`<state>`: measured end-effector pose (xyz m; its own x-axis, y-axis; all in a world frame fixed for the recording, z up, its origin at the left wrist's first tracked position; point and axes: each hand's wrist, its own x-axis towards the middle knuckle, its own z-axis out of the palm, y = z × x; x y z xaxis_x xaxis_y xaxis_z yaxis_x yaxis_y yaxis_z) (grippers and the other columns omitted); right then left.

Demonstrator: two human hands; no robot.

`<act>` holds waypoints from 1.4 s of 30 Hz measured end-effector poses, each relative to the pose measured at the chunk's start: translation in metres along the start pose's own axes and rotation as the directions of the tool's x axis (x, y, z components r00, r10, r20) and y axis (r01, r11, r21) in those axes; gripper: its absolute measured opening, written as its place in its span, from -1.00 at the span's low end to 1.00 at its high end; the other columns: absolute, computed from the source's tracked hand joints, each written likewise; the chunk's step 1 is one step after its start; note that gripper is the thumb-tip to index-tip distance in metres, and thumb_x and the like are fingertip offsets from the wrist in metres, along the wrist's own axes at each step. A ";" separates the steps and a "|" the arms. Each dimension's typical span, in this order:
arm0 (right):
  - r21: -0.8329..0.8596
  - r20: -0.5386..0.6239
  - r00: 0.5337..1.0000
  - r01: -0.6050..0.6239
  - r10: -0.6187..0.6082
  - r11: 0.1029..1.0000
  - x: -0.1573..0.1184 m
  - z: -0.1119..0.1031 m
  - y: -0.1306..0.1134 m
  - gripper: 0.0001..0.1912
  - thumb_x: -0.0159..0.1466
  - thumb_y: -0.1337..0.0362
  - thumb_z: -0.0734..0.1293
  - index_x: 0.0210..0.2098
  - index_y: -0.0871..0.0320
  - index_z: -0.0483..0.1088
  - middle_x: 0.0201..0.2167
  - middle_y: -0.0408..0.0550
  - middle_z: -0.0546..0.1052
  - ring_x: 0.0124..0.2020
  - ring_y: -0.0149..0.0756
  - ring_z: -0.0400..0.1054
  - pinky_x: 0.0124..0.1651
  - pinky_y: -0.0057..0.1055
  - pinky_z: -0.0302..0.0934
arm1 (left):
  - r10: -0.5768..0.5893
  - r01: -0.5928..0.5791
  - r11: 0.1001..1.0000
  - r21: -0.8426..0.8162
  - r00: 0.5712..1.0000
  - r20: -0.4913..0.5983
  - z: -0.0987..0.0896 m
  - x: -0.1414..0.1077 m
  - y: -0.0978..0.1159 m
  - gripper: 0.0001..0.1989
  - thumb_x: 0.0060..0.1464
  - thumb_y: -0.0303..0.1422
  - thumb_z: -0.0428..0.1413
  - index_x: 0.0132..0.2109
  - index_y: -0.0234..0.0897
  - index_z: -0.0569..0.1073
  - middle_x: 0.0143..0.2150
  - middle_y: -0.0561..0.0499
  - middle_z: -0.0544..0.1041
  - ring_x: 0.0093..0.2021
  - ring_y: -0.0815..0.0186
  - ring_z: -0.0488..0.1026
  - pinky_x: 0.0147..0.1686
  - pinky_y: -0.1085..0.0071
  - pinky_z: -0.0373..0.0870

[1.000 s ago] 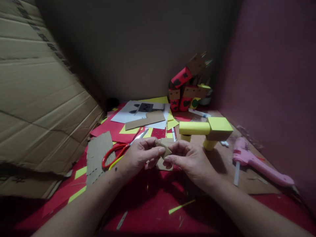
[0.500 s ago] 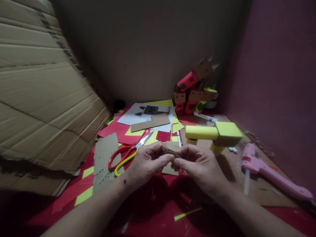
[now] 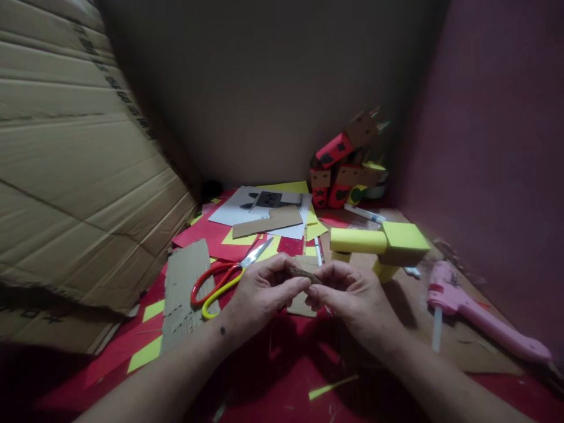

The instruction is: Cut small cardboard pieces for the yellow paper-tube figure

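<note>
Between my two hands is a small brown piece of cardboard (image 3: 304,274), seen nearly edge-on. Thumb and fingers of my left hand (image 3: 268,288) pinch its left end. My right hand (image 3: 346,285) pinches the right end, partly hiding it. Just left of my left hand lie scissors (image 3: 224,282) with one red and one yellow handle, blades half apart, resting partly on a cardboard strip (image 3: 187,294). Beneath the hands a flat cardboard piece (image 3: 302,302) lies on the red surface. Behind my right hand stands a yellow paper-covered figure (image 3: 359,241) with a box-shaped head.
A pink glue gun (image 3: 489,320) lies at the right on a cardboard sheet (image 3: 467,358). Red and brown box figures (image 3: 330,153) are stacked at the back. White printed paper (image 3: 229,205) lies under an L-shaped cardboard piece (image 3: 268,222). A large cardboard panel (image 3: 79,176) leans at left.
The view has shifted slightly. Both hands keep their pinch on the cardboard piece, which has turned a little between the fingers.
</note>
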<state>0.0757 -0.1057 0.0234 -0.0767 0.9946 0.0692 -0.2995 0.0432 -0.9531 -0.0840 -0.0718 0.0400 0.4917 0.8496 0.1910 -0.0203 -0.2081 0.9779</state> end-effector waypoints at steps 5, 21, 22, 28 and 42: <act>-0.007 0.033 0.997 -0.068 0.068 0.998 0.003 0.003 0.004 -0.83 0.04 0.28 0.44 -0.45 0.19 0.37 -0.59 -0.21 0.45 -0.57 -0.49 0.32 -0.48 -0.54 0.21 | -0.064 0.066 0.993 0.095 0.998 -0.024 0.000 0.003 0.002 -0.89 0.03 -0.37 0.16 -0.36 -0.35 0.46 -0.51 0.09 0.44 -0.56 0.50 0.27 -0.58 0.58 0.19; 0.230 0.115 0.981 -0.179 0.156 0.956 0.004 -0.005 0.003 -0.83 0.16 0.22 0.34 -0.40 0.22 0.37 -0.58 -0.11 0.50 -0.62 -0.42 0.39 -0.53 -0.51 0.27 | -0.238 0.238 0.949 -0.208 0.971 0.026 -0.010 0.013 -0.008 -0.63 0.06 -0.15 0.14 -0.51 -0.32 0.25 -0.68 0.16 0.31 -0.75 0.57 0.13 -0.76 0.63 0.03; 0.242 0.099 0.982 -0.180 0.160 0.953 0.004 -0.006 0.004 -0.84 0.14 0.23 0.36 -0.41 0.22 0.38 -0.57 -0.10 0.50 -0.61 -0.42 0.39 -0.52 -0.52 0.27 | -0.236 0.235 0.950 -0.204 0.972 0.020 -0.009 0.013 -0.007 -0.63 0.06 -0.16 0.14 -0.50 -0.32 0.25 -0.66 0.14 0.33 -0.74 0.57 0.15 -0.75 0.64 0.05; 0.167 0.046 0.989 -0.148 0.142 0.975 0.001 -0.006 0.003 -0.77 0.07 0.32 0.40 -0.25 0.15 0.43 -0.59 -0.20 0.47 -0.64 -0.47 0.34 -0.56 -0.54 0.23 | -0.267 0.254 0.938 -0.236 0.963 -0.025 -0.011 0.014 -0.008 -0.67 -0.02 -0.18 0.21 -0.47 -0.31 0.28 -0.64 0.15 0.34 -0.73 0.56 0.18 -0.76 0.64 0.07; -0.120 -0.010 1.000 -0.029 0.028 0.992 -0.001 0.001 0.004 -0.84 0.02 0.31 0.41 -0.36 0.15 0.48 -0.58 -0.18 0.50 -0.53 -0.41 0.35 -0.40 -0.44 0.23 | -0.207 0.204 0.978 -0.050 0.976 -0.066 -0.006 0.012 -0.006 -0.66 0.03 -0.16 0.15 -0.52 -0.28 0.28 -0.73 0.18 0.28 -0.77 0.53 0.13 -0.77 0.59 0.02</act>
<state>0.0740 -0.1065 0.0202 -0.0755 0.9964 0.0394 -0.1812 0.0251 -0.9831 -0.0831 -0.0571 0.0373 0.4265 0.9044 -0.0101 0.0367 -0.0061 0.9993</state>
